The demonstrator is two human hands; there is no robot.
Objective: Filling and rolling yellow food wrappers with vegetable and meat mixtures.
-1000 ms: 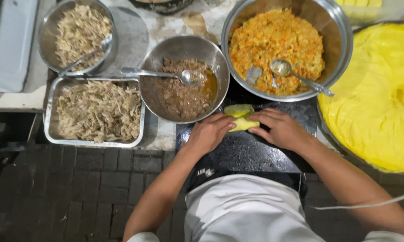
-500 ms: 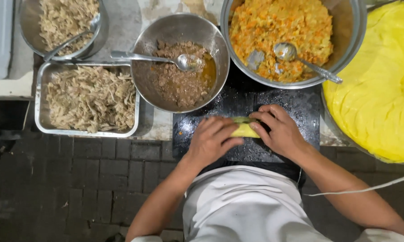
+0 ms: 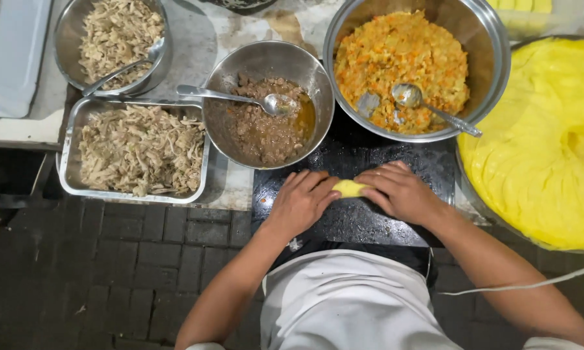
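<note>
Yellow roll on black board, near table edge: soft, light (likely greasy); left hand and right hand fingers curled loosely over its ends.

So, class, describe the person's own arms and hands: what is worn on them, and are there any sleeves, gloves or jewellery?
Both the left hand and the right hand are bare, with no gloves, rings or watch showing. The forearms are uncovered to the elbows; white fabric at the frame's bottom corners may be short sleeves. A white garment covers the lap.
</note>
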